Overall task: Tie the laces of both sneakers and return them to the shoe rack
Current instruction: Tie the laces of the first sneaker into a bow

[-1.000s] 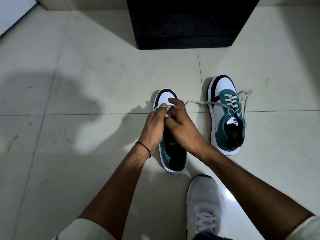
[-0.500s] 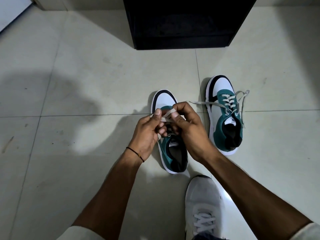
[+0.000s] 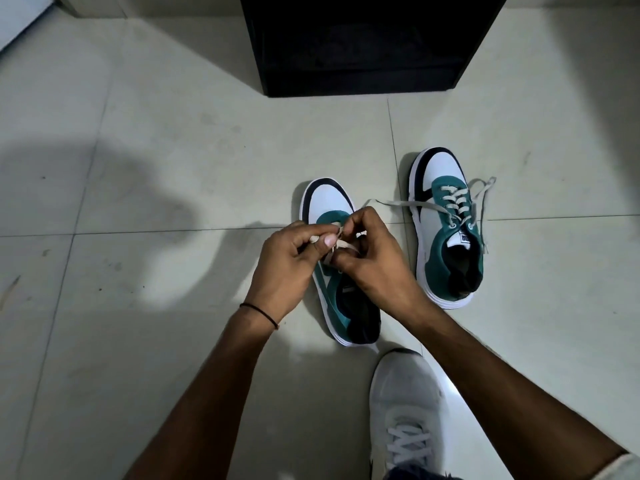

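Lacing of the near sneaker (image 3: 329,206), knot stage. My left hand (image 3: 287,268) pinches one end of the pale lace (image 3: 343,244) between thumb and forefinger, the other fingers curled. My right hand (image 3: 375,261) is curled over the tongue and grips another part of the same lace; how the strands cross between my fingers is hidden. Both hands sit directly above this sneaker, which stands on the tiled floor (image 3: 173,168), toe toward the black shoe rack (image 3: 363,64).

By my judgement the bow is not yet closed. The next move calls for drawing the strands apart evenly, without dragging the shoe from its spot.

The far sneaker (image 3: 440,265) stands just to the right, apart from my hands, its loose laces (image 3: 398,203) trailing toward the near one. Neither shoe is in the rack.
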